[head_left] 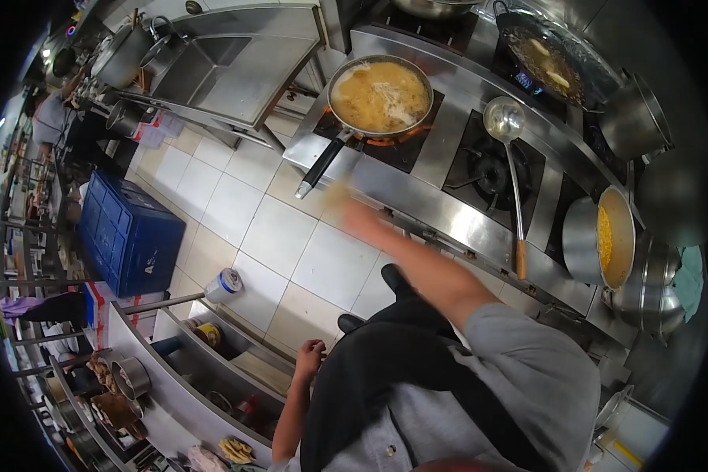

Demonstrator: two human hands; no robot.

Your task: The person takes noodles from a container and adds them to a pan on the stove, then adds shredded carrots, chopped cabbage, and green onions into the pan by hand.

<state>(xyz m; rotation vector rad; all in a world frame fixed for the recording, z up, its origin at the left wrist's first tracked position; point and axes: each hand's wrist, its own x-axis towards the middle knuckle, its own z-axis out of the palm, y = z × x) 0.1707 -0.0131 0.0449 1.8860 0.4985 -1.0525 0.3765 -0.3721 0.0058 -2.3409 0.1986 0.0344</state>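
Note:
My right hand point(355, 216) reaches out past the front edge of the stove, close to the handle of a frying pan. It is smeared by motion, with a pale yellowish blur at the fingers that I cannot make out. The frying pan point(381, 98) sits on a lit burner and holds a bubbling yellow-brown liquid with whitish foam. Its black handle point(322, 165) points towards me over the stove edge. Low at my side hangs my left hand point(311, 359), its fingers loosely bent and nothing visible in them, near a metal shelf unit point(157, 358).
A ladle point(514, 189) with a wooden grip lies across the unlit burner. Behind it, a wok point(547, 63) of oil with frying pieces stands over a blue flame. At the right is a pot point(586, 240) with yellow food. A blue crate point(130, 232) and white tub point(224, 285) stand left.

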